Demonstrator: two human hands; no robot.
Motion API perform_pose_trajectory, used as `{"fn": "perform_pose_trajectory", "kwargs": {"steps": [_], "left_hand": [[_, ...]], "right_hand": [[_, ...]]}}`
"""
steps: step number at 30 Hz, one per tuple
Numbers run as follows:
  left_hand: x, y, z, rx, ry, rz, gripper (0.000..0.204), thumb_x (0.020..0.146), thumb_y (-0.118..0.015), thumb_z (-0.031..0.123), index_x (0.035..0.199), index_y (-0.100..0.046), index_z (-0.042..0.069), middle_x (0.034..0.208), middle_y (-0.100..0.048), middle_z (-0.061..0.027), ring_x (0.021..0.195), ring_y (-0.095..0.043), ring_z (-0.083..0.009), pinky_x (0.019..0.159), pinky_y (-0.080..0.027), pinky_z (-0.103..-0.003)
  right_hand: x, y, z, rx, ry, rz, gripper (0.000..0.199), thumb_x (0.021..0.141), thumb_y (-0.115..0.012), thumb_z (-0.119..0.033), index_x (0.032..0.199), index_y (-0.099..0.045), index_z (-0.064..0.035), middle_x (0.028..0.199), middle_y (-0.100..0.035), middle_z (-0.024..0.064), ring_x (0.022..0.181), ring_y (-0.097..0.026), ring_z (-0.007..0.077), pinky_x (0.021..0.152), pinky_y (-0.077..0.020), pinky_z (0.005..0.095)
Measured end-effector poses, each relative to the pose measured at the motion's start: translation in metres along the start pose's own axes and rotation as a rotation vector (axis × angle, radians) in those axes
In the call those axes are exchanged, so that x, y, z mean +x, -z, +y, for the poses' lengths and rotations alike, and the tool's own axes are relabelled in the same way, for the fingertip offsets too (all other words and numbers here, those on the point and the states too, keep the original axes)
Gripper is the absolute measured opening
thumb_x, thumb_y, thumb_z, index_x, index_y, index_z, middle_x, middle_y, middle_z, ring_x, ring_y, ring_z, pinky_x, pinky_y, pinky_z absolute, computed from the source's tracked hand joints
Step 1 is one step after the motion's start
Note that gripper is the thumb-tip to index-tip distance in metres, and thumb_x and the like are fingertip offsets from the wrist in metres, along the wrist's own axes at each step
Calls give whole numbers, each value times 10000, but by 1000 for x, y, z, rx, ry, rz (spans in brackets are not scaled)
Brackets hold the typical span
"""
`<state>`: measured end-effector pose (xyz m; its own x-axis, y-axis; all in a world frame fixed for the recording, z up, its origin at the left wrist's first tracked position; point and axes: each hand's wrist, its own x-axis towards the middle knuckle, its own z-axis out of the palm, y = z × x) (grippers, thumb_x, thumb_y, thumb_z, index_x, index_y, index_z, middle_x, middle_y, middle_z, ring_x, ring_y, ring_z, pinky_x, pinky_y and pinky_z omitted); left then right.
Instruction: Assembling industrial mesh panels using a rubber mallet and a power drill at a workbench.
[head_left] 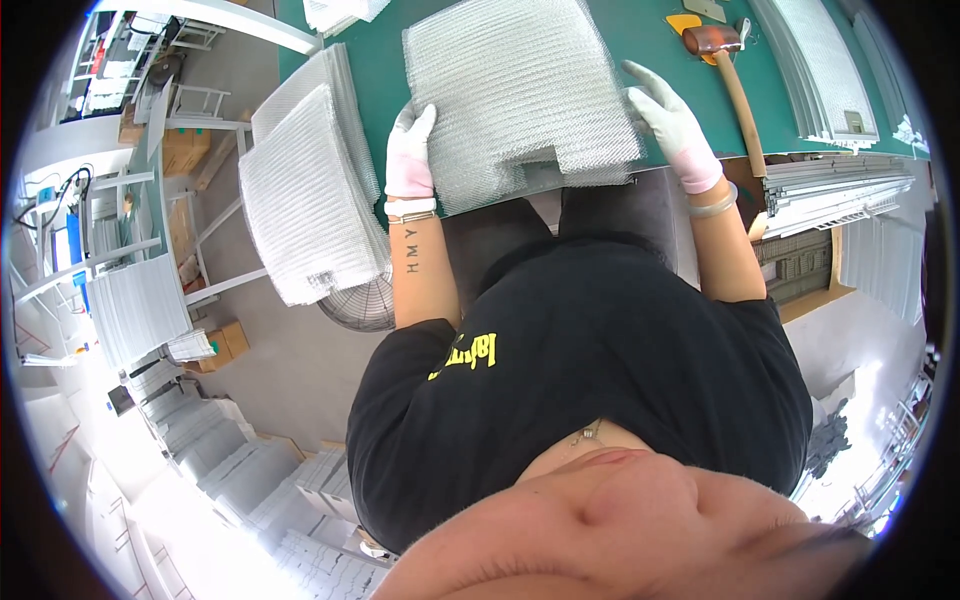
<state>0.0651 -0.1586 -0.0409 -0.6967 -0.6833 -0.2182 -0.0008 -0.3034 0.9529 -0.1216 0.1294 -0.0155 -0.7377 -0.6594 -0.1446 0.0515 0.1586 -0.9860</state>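
A silvery expanded-mesh sheet [520, 95] with a notch in its near edge lies in front of me on the green table. It may be a stack of several; I cannot tell. My left hand [410, 150], in a white and pink glove, grips its left edge, thumb toward the mesh and the other fingers partly hidden. My right hand [672, 125], gloved alike, is beside the right edge with its fingers apart and stretched toward the mesh. Whether those fingertips touch it is hard to see.
More mesh sheets [305, 190] are piled at the left, overhanging the table edge. On the green tabletop [660, 25] at the right lies a mallet [712, 42] with a wooden handle. Beyond it stand long mesh panels [815, 70]. A round fan guard [358, 305] is low at the left.
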Motion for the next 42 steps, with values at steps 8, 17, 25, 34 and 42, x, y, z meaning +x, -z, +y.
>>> {"fn": "perform_pose_trajectory", "kwargs": {"steps": [8, 17, 25, 34, 42], "left_hand": [[3, 0, -5, 42, -43, -33, 659, 956, -659, 190, 1465, -377, -120, 1418, -533, -181, 1274, -531, -246, 1110, -386, -349], [12, 1, -21, 82, -77, -11, 618, 965, -645, 128, 1451, -371, -138, 1384, -553, -200, 1222, -571, -243, 1060, -440, -334], [22, 9, -41, 225, -149, -9, 652, 960, -654, 122, 1464, -335, -140, 1381, -543, -246, 1237, -572, -269, 1063, -448, -334], [6, -6, -25, 221, -201, 32, 678, 963, -658, 146, 1484, -318, -123, 1428, -502, -244, 1312, -508, -278, 1100, -416, -364], [0, -2, -18, 95, -46, 35, 556, 1070, -433, 392, 1470, -423, 5, 1340, -577, -80, 1088, -557, -136, 881, -476, -274]], "right_hand": [[15, -4, 17, 265, 31, -29, 524, 1051, -488, -224, 1497, -395, 34, 1448, -498, 133, 1245, -514, 144, 1051, -419, 282], [12, -9, 15, 310, 73, -79, 527, 1019, -492, -153, 1490, -392, 60, 1452, -512, 155, 1307, -507, 194, 1104, -392, 302], [18, -11, 1, 575, -248, -62, 567, 1021, -551, -270, 1449, -429, 80, 1414, -542, 152, 1251, -545, 205, 1092, -401, 305], [32, -9, 9, 360, -172, -232, 666, 940, -652, -180, 1486, -370, 78, 1458, -499, 150, 1325, -486, 217, 1142, -353, 338], [32, 6, 0, 425, 70, -289, 651, 922, -654, -153, 1477, -389, 63, 1452, -510, 134, 1320, -489, 206, 1146, -342, 338]]}}
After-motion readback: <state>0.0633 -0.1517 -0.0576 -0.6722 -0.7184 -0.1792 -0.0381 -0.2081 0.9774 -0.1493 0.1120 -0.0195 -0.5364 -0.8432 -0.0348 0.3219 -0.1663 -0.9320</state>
